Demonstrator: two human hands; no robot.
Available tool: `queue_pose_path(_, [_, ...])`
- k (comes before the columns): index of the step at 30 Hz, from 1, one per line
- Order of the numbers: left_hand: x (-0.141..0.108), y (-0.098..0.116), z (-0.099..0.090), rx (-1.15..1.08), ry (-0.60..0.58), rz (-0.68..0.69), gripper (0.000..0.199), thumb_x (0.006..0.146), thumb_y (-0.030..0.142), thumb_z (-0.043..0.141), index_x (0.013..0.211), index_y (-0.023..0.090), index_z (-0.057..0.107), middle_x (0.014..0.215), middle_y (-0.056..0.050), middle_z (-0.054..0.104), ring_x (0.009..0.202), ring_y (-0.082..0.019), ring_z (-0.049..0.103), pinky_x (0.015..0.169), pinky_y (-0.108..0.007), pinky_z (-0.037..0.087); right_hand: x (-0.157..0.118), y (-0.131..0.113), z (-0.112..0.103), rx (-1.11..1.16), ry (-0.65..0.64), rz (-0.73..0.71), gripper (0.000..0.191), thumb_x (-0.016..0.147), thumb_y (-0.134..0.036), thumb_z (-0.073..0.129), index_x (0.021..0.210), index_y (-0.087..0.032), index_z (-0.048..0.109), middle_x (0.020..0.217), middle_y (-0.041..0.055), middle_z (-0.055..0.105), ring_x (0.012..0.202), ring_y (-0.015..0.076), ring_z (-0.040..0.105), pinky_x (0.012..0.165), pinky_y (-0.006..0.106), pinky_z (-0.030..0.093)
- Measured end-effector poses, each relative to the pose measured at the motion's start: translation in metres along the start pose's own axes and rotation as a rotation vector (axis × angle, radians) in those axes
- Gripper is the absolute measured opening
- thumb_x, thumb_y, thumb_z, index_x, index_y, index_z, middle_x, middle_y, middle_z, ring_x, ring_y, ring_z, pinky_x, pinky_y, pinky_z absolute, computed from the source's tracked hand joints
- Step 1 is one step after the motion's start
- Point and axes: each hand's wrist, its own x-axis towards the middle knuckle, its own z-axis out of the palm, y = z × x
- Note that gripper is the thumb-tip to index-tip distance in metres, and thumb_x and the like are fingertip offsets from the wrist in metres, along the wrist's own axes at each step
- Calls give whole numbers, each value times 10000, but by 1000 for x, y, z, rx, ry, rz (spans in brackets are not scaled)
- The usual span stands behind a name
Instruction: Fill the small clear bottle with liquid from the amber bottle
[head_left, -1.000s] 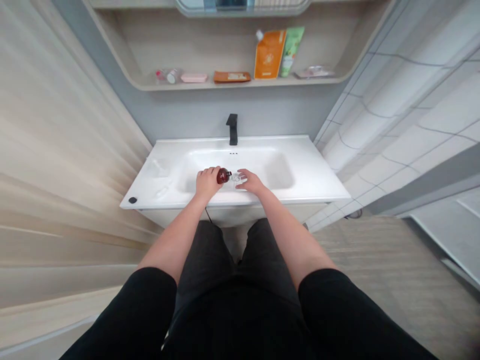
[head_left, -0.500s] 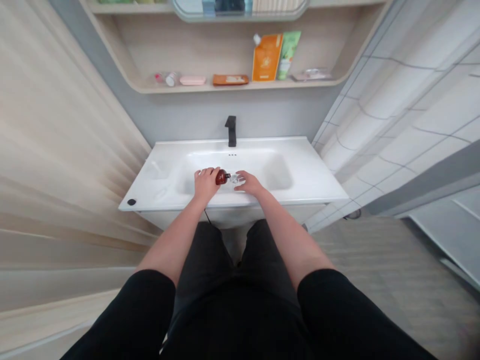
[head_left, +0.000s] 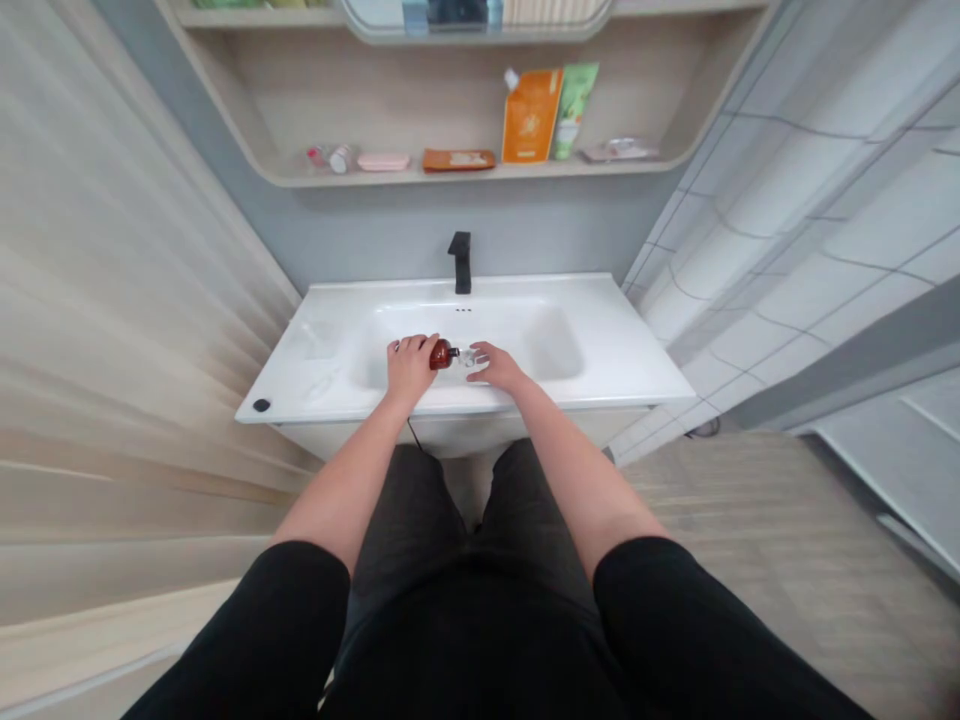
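Over the front part of the white sink basin (head_left: 517, 320), my left hand (head_left: 411, 362) is wrapped round a dark reddish-brown bottle (head_left: 441, 354). The bottle lies tipped on its side with its dark neck towards the right. My right hand (head_left: 496, 366) has its fingers curled round a small clear cup (head_left: 468, 358), whose mouth faces the bottle's neck. Whether any liquid runs between the two is too small to tell. A black bottle cap or small dark disc (head_left: 262, 405) lies at the counter's front left corner.
Behind the basin rises a black faucet (head_left: 462, 262). The shelf (head_left: 390, 177) above holds an orange pouch (head_left: 531, 118), a green tube (head_left: 574, 110), a brown packet (head_left: 459, 160) and a pink case (head_left: 383, 161). A beige curtain (head_left: 135, 300) hangs at the left.
Both hands keep the bottle and the clear cup in nearly the same place. The view has shifted very slightly.
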Motion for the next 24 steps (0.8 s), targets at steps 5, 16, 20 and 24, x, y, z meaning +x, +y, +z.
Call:
queue_pose_path(5, [1,0,1,-32,2,-5,640,961,218,648,1598,270,645,1501,-199,694,1427,-449,551,1263,-611,266,0,0,0,-1,-1,8,835,604,-206,1030,1380,-285,733,1236,64,805,1124,296,786,1065,473,639])
queue_pose_path(16, [-1,1,-1,-31,19,-2,646,956,212,648,1598,282,642,1491,-192,698,1428,-446,552,1295,-624,231,0,1,1,-8,10,-4,828,603,-199,1025,1373,-285,734,1222,55,808,1102,290,785,1057,464,643])
queue_pose_path(20, [-1,1,-2,3,31,9,623,966,224,641,1587,273,649,1489,-189,707,1410,-440,567,1290,-627,249,-1,-1,0,-11,1,3,819,616,-190,1020,1378,-277,733,1225,61,811,1118,295,786,1051,455,642])
queue_pose_path(24, [-1,1,-2,59,29,11,627,976,230,635,1601,275,631,1516,-173,700,1410,-418,574,1290,-618,269,-2,-4,-1,-21,0,13,819,620,-185,1017,1384,-260,732,1241,68,807,1108,285,790,1050,444,639])
